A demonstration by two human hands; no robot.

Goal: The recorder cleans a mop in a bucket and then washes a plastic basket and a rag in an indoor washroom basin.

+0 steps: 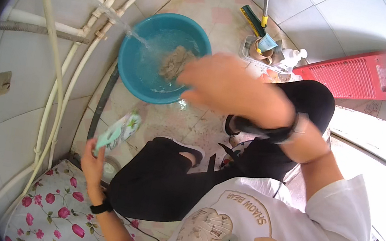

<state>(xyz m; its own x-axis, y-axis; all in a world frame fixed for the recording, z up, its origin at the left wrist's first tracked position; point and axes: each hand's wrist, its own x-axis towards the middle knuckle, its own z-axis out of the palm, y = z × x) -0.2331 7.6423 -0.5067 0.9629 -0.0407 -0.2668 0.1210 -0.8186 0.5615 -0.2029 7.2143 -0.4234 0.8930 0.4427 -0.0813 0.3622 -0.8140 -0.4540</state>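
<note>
Water streams from the upper left into a teal plastic basin [131,70] on the tiled floor. A beige wet cloth [176,63] lies in the water, right of the basin's middle. My right hand [217,83] is blurred above the basin's right edge, palm side hidden; whether it touches or holds anything cannot be told. Low at the left, my left hand [93,163] grips one end of a green and white printed packet [120,130], which points up toward the basin.
White pipes [73,69] and a grey hose [102,103] run along the left wall. A wire basket [245,48] with cups and a white pump bottle [292,56] stands right of the basin. A red plastic washboard [353,77] leans at the right wall. Floral fabric [60,209] lies lower left.
</note>
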